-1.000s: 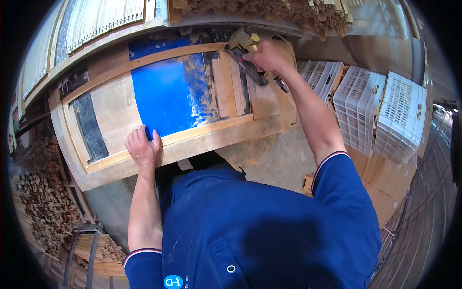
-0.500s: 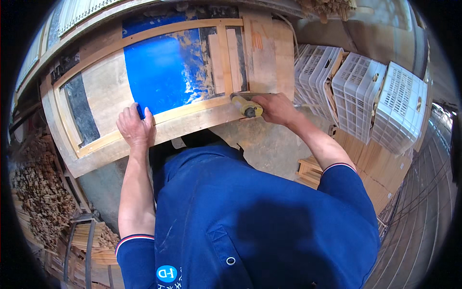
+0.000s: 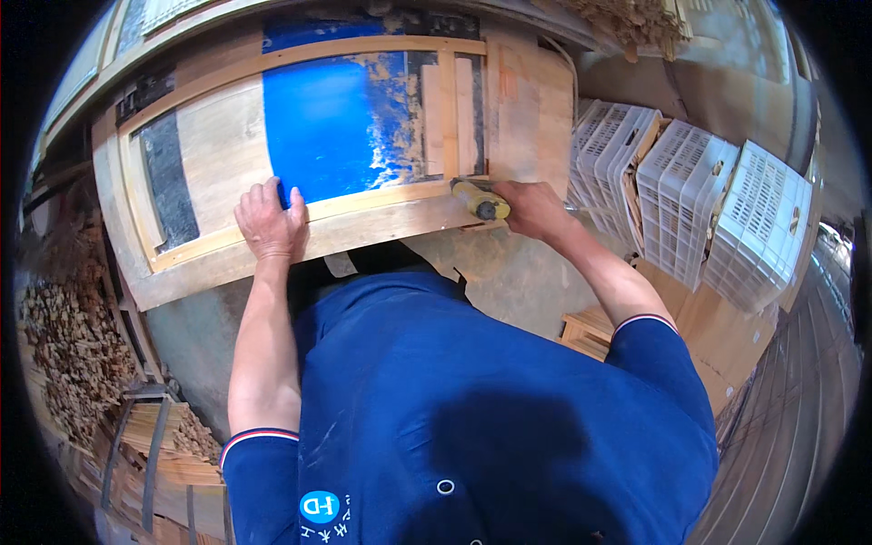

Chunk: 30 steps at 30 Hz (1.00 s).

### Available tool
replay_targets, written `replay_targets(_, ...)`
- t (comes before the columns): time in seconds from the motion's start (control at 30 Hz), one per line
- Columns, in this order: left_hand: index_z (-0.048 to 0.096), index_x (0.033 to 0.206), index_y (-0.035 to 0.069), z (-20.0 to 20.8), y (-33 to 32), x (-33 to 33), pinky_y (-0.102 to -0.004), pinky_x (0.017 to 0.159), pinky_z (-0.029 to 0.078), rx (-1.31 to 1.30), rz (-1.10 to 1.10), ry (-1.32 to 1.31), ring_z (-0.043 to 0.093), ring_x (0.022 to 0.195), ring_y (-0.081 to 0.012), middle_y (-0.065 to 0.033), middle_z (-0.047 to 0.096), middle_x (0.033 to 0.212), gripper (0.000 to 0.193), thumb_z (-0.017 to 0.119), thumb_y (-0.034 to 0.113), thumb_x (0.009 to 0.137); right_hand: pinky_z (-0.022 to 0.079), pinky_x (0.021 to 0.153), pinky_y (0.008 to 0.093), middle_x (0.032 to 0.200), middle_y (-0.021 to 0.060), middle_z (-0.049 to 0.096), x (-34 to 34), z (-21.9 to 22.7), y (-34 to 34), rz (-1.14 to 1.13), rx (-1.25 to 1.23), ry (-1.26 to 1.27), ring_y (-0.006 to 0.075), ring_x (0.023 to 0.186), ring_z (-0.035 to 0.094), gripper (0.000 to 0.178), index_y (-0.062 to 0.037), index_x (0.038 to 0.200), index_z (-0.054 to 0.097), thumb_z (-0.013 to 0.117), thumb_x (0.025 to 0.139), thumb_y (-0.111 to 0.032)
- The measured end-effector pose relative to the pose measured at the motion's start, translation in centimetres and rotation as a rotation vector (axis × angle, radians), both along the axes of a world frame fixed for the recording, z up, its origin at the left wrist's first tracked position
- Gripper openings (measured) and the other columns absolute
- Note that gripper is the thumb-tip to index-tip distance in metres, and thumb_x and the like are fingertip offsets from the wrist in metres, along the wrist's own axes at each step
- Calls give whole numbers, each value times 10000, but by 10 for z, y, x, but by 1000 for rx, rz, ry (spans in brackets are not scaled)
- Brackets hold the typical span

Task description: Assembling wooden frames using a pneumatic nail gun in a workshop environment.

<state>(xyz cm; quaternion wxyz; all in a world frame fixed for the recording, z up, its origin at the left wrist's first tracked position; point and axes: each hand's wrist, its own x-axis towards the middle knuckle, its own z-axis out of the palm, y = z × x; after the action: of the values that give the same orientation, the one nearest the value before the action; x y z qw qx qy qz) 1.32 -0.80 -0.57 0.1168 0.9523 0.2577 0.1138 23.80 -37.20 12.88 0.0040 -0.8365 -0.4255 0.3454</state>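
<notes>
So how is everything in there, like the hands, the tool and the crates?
Frame: lying on the board
Tool: held at the frame's near right corner
Left hand: resting on the frame's near side
Right hand: gripping the tool
Blue patch: scuffed on its right
Crates: lined up in a row

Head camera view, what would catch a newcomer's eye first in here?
Probably the bright blue patch showing inside the long wooden frame, left of the picture's middle. Next would be the yellowish tool in the right hand, at the frame's near right corner, with the left hand on the near rail. The white plastic crates also stand out, off to the right.
</notes>
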Motion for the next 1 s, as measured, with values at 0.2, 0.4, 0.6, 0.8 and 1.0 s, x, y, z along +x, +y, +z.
replay_targets(0.2, 614, 978, 98, 0, -6, 6, -483, 781, 433, -136, -26, -64, 576, 868, -327, -130, 599, 898, 295, 708, 335, 828, 551, 804, 496, 1082, 181, 702, -1, -1, -23, -4, -31, -88, 391, 960, 679, 527, -128, 1229, 614, 696, 714, -53)
replay_targets(0.4, 652, 1048, 97, 17, 2, -11, -449, 829, 428, -278, -76, -99, 579, 914, -298, -108, 601, 914, 325, 729, 302, 808, 533, 772, 519, 897, 238, 707, -3, 26, 45, -101, -93, -58, 450, 893, 671, 292, -78, 1108, 664, 695, 833, -170)
replay_targets(0.6, 654, 1044, 92, 14, 68, -61, -426, 834, 439, -260, -120, -207, 589, 931, -279, -100, 604, 931, 321, 735, 283, 800, 531, 695, 409, 807, 176, 702, -21, 54, 270, -188, 11, 235, 269, 730, 694, 399, -10, 1074, 696, 759, 852, -336)
replay_targets(0.8, 637, 808, 98, 9, 102, -77, -403, 740, 439, -241, -34, -231, 583, 818, -257, -81, 600, 836, 174, 701, 257, 783, 468, 541, 379, 635, 68, 596, -35, 1, 514, -7, 317, 167, 163, 556, 547, 347, 46, 875, 668, 766, 839, -285)
replay_targets(1.0, 627, 790, 102, 11, 108, -80, -409, 734, 437, -304, -24, -208, 584, 799, -266, -86, 589, 819, 183, 726, 249, 744, 456, 471, 341, 541, 58, 590, -40, -25, 609, 28, 295, 189, 141, 471, 572, 360, 38, 708, 653, 742, 862, -276)
